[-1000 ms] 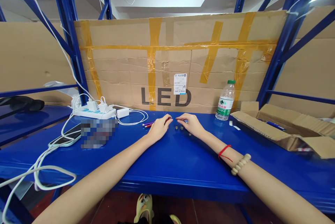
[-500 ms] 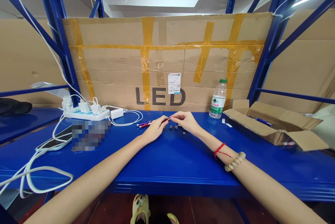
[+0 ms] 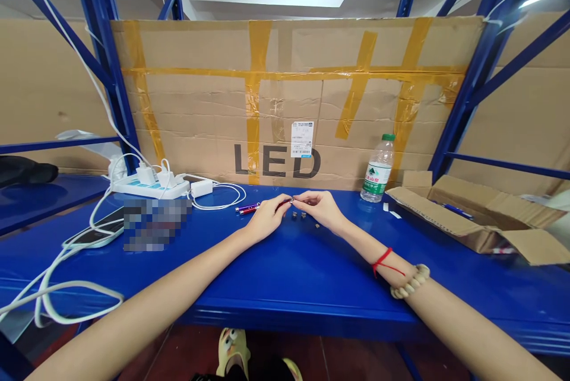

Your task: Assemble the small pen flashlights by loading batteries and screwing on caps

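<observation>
My left hand [image 3: 266, 219] is closed around a slim dark-red metallic pen-like tube [image 3: 284, 203], its end showing beyond the fingertips. My right hand [image 3: 321, 210] has thumb and forefinger pinched at that end; whatever small part is between them is too small to name. The two hands' fingertips nearly meet. Left of my left hand, a purple pen-like tube [image 3: 244, 208] and a red pen-like tube [image 3: 249, 210] lie side by side, partly hidden by the hand. Several small brassy metal pieces, among them one piece [image 3: 317, 226], lie on the blue tabletop [image 3: 285, 268] below my right hand.
A water bottle [image 3: 377, 170] with a green cap stands behind at right, near an open cardboard box [image 3: 476, 229]. At left are a white power strip [image 3: 151, 187], cables and a phone [image 3: 100, 228]. A large cardboard panel [image 3: 200, 108] closes the back between blue uprights.
My right fingertips have come slightly closer over the end of the dark-red tube. The whole view has shifted a little, so most things sit further right.
</observation>
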Demonstrator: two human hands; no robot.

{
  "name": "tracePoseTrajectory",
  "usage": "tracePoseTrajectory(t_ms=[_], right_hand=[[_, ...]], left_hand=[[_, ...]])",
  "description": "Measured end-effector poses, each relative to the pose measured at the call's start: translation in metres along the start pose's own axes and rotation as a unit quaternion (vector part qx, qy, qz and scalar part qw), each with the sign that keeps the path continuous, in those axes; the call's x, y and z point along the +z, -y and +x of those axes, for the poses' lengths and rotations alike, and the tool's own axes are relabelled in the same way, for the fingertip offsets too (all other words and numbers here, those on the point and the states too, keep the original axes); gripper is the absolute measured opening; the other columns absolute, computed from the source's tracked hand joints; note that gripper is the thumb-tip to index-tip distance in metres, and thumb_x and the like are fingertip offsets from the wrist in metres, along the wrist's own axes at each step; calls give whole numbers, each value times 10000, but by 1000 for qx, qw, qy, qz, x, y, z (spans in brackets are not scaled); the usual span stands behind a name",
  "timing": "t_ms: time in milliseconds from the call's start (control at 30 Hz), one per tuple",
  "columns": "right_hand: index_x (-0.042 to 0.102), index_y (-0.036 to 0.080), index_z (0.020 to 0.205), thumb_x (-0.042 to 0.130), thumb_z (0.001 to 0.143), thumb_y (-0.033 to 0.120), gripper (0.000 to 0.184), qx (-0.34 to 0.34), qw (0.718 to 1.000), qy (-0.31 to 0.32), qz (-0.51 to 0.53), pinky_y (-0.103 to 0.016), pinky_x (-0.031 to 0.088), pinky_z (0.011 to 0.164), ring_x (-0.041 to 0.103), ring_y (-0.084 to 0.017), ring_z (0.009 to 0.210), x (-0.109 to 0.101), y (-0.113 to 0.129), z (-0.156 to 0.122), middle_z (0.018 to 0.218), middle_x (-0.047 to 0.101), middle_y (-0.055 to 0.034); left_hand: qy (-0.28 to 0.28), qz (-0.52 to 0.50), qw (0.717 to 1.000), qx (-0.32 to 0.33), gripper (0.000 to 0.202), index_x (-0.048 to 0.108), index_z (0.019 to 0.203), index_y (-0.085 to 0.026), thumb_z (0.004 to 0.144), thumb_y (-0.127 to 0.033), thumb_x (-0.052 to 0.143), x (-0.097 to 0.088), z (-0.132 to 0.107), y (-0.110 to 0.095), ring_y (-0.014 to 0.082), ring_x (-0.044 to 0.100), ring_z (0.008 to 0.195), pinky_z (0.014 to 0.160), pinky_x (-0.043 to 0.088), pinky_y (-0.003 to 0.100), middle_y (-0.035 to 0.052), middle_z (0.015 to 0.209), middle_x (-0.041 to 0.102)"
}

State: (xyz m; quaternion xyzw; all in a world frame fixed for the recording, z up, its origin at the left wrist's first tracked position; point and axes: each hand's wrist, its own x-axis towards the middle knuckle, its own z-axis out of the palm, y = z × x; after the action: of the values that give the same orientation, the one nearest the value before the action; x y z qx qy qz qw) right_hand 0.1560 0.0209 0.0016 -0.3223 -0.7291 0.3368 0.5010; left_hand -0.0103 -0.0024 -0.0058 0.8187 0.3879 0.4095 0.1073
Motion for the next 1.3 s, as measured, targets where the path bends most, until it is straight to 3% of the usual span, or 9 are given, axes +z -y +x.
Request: tracePoseTrajectory(t_ms=[267, 533, 700, 1000, 1200, 1300], right_hand=[[680, 152, 624, 714, 564, 391, 248, -51, 994, 81, -54, -241, 451, 525, 562, -115, 592, -14, -3, 0, 724, 626, -43], [606, 142, 542, 705, 587, 385, 266, -80, 986, 109, -98, -218, 397, 492, 504, -87, 553, -14, 1, -5, 655, 578, -16], [578, 144, 547, 636, 662, 383, 272, -73, 990, 77, -94, -219, 397, 500, 495, -87, 545, -9, 9, -8, 635, 577, -14], [562, 151, 552, 613, 654, 461, 330, -30, 996, 37, -71, -227, 413, 486, 500, -94, 498, -2, 11, -9, 586, 599, -21], [612, 149, 609, 592, 688, 447, 308, -20, 994, 35, -105, -227, 419, 517, 525, -107, 525, -3, 7, -4, 604, 622, -29], [641, 158, 670, 559, 720, 449, 306, -26, 983, -12, -184, -231, 418, 544, 547, -121, 570, -11, 4, 1, 635, 637, -29]], left_hand=[[68, -20, 997, -10, 184, 483, 811, -181, 866, -296, 350, 0, -5, -2, 98, 459, 572, 567, 344, 208, -40, 612, 470], [81, -7, 996, 35, 111, 396, 768, -191, 856, -254, 369, -1, -9, -3, 105, 491, 605, 575, 350, 207, -36, 657, 494], [37, 10, 999, 29, 124, 397, 756, -193, 859, -259, 377, -2, -8, -7, 111, 519, 622, 583, 366, 206, -28, 672, 531], [-23, 82, 995, 54, 119, 454, 766, -194, 850, -264, 406, -3, -7, -7, 155, 562, 774, 672, 411, 253, 30, 844, 607], [-16, 31, 999, 42, 145, 514, 940, -204, 835, -280, 450, -5, -2, -2, 156, 584, 826, 724, 435, 256, 24, 901, 630], [-6, 43, 999, 11, 224, 515, 1029, -214, 846, -315, 434, -4, 1, 1, 160, 591, 821, 735, 439, 265, 21, 896, 636]])
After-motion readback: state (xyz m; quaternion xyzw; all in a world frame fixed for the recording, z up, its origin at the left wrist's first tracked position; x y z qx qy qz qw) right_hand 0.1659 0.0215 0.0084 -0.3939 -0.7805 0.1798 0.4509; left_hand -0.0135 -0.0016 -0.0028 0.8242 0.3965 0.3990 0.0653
